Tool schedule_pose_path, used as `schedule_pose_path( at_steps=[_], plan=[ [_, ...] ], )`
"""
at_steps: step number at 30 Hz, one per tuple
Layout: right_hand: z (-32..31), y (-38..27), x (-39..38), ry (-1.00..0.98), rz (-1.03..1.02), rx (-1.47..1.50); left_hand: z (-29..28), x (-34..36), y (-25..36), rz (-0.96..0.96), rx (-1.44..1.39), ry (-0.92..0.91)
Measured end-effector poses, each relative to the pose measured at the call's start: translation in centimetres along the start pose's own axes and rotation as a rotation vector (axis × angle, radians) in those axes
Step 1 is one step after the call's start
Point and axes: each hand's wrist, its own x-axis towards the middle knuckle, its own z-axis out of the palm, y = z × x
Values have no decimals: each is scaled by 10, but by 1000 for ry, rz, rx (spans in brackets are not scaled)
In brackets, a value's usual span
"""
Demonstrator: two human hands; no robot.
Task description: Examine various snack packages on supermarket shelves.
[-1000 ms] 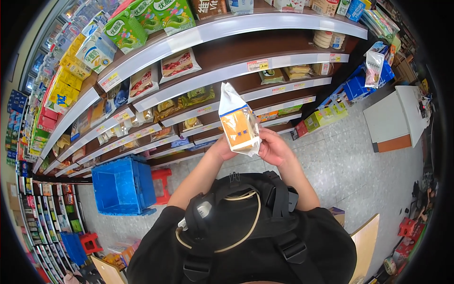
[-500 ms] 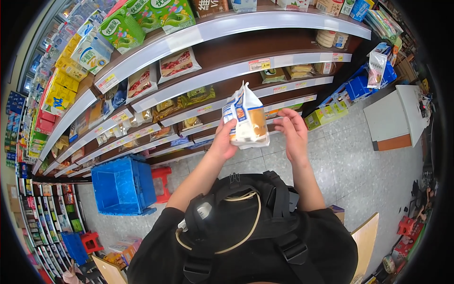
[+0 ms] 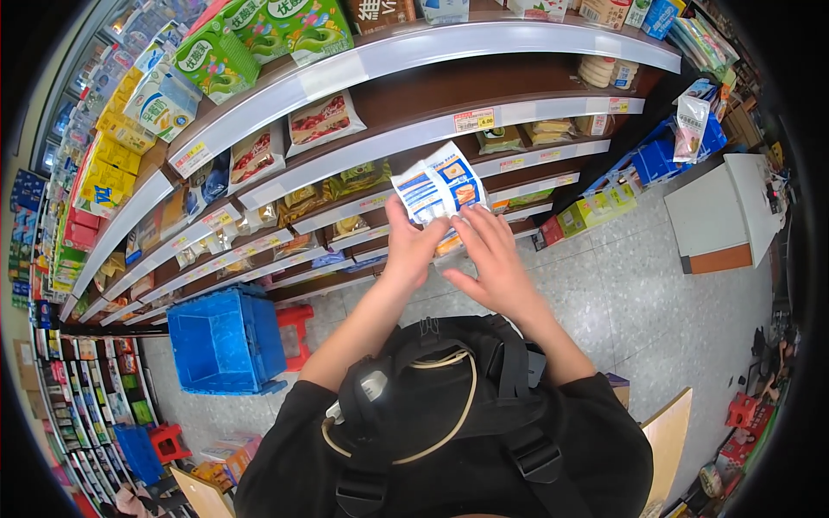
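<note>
A white bread package (image 3: 439, 181) with blue and orange printing is held up before the middle shelves, its printed face turned up. My left hand (image 3: 409, 246) grips it on the left, thumb lying across its lower part. My right hand (image 3: 490, 263) is spread at the package's lower right, fingertips touching it and thumb held apart below. Behind the package are shelf rows with packaged bread and snacks, including red-patterned white bags (image 3: 321, 121) and yellow bags (image 3: 363, 175).
Cartons (image 3: 216, 60) line the upper shelf. A blue crate (image 3: 216, 345) beside a red stool (image 3: 294, 337) stands on the floor at the left. A pale display stand (image 3: 717, 216) is at the right, a wooden board (image 3: 669, 432) at the lower right.
The package has turned so its printed face shows upward. My right hand, apart from it half a second ago, has moved left and now touches it.
</note>
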Motion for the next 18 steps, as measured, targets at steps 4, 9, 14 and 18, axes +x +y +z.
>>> schedule_pose_path(
  at_steps=[4, 9, 14, 18],
  plan=[
    [6, 3, 0, -55, 77, -22, 4, -4, 1, -26, 72, 24],
    [15, 8, 1, -113, 58, -53, -2, -3, -6, -39, 125, 65],
    [27, 21, -2, -132, -85, -93, 2, -5, 13, -294, -59, 146],
    [44, 45, -6, 127, -125, -14, 4, -10, 26, -381, -152, 67]
  ],
)
